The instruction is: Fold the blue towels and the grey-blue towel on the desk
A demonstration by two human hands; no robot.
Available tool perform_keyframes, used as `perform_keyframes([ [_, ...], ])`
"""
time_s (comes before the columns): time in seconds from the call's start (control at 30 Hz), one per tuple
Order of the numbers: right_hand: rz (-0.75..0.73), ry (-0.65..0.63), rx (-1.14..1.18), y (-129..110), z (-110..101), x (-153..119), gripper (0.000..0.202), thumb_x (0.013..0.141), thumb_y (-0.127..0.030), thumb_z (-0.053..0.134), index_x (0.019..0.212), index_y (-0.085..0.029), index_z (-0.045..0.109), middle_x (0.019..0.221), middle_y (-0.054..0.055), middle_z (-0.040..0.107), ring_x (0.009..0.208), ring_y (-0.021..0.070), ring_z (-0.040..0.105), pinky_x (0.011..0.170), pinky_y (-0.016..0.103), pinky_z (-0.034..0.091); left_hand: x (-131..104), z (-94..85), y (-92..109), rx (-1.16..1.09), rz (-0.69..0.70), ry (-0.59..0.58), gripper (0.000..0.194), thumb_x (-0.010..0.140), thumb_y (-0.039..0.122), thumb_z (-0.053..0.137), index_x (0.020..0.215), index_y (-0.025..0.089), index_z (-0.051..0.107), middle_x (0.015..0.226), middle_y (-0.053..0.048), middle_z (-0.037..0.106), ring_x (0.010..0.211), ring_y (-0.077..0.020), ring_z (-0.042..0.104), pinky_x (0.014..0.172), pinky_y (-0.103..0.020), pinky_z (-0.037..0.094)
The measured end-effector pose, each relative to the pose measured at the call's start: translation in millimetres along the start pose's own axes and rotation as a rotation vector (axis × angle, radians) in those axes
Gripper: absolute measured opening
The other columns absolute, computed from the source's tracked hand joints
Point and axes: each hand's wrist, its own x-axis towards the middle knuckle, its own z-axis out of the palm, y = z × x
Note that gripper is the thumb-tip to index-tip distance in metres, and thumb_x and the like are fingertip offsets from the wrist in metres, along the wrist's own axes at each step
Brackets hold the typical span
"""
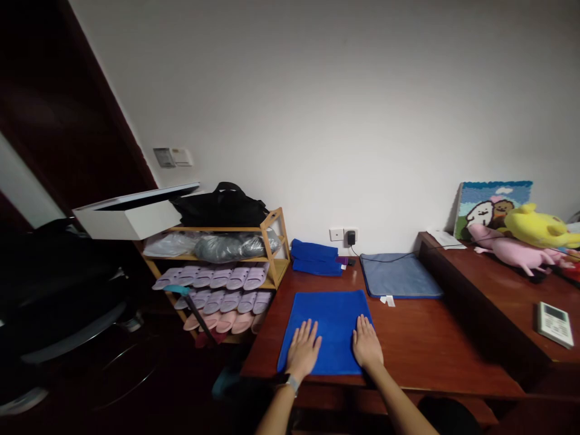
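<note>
A bright blue cloth [333, 326] lies spread flat near the front edge of the brown wooden table [421, 344]. My left hand [303, 350] rests palm down on its left part, fingers stretched out. On the cloth's right edge lies my right hand [367, 343], also flat with the fingers extended. Neither hand grips anything. Behind the cloth, at the table's back left, sit folded blue cloths [317, 258]. A grey-blue cloth [401, 277] with blue edges and white tags lies flat at the back right.
Left of the table stands a wooden rack [276, 241] with several slippers [222, 276] and a black bag [226, 208]. A black plug [351, 238] trails a cable over the table's back. The raised surface at right holds plush toys [512, 251] and a small white device [555, 324].
</note>
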Motion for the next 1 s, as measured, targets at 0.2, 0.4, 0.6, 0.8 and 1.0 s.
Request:
perform_keyframes([
  [0.2, -0.008, -0.04, 0.008, -3.8, -11.9, -3.3, 0.067, 0.103, -0.036, 0.019, 0.16, 0.0, 0.024, 0.169, 0.015, 0.021, 0.158, 0.024, 0.016, 0.128, 0.037, 0.011, -9.8, 6.2, -73.0, 0.038, -0.095, 0.09, 0.065, 0.104, 0.047, 0.025, 0.161, 0.016, 0.031, 0.168, -0.012, 0.027, 0.155, -0.0262, 0.027, 0.125, -0.049, 0.025],
  [0.4, -0.017, -0.004, 0.008, 3.4, -14.6, -13.9, 0.066, 0.103, -0.035, 0.021, 0.159, 0.0, 0.026, 0.168, 0.015, 0.022, 0.157, 0.025, 0.017, 0.129, 0.038, 0.013, -10.7, 10.5, -71.0, 0.031, -0.074, 0.083, 0.065, 0.104, 0.043, 0.023, 0.16, 0.011, 0.031, 0.168, -0.013, 0.028, 0.155, -0.0256, 0.027, 0.126, -0.047, 0.025],
  [0.6, -0.011, 0.002, 0.042, 8.9, -7.4, -18.5, 0.068, 0.103, -0.038, 0.021, 0.159, 0.001, 0.027, 0.168, 0.015, 0.022, 0.157, 0.0249, 0.018, 0.129, 0.038, 0.012, -5.6, -7.4, -66.0, -0.005, -0.079, 0.069, 0.062, 0.104, 0.041, 0.025, 0.158, 0.013, 0.038, 0.166, -0.012, 0.033, 0.154, -0.0251, 0.031, 0.126, -0.046, 0.027],
  [0.8, -0.012, 0.014, 0.054, 10.5, -1.6, -21.2, 0.07, 0.102, -0.039, 0.019, 0.158, 0.001, 0.027, 0.168, 0.015, 0.022, 0.157, 0.0248, 0.017, 0.129, 0.041, 0.014, 16.4, -2.3, 58.2, -0.104, 0.202, 0.105, 0.058, 0.107, 0.042, 0.023, 0.155, 0.017, 0.044, 0.164, -0.01, 0.041, 0.153, -0.023, 0.034, 0.127, -0.044, 0.027],
  [1.0, -0.076, 0.011, -0.002, 18.5, 7.4, -25.6, 0.067, 0.099, -0.032, 0.023, 0.156, 0.001, 0.034, 0.167, 0.015, 0.024, 0.157, 0.0251, 0.017, 0.129, 0.041, 0.013, 26.7, 25.3, 125.6, -0.177, 0.307, -0.006, 0.059, 0.108, 0.045, 0.018, 0.159, 0.022, 0.037, 0.166, -0.006, 0.035, 0.155, -0.0201, 0.028, 0.129, -0.043, 0.022],
])
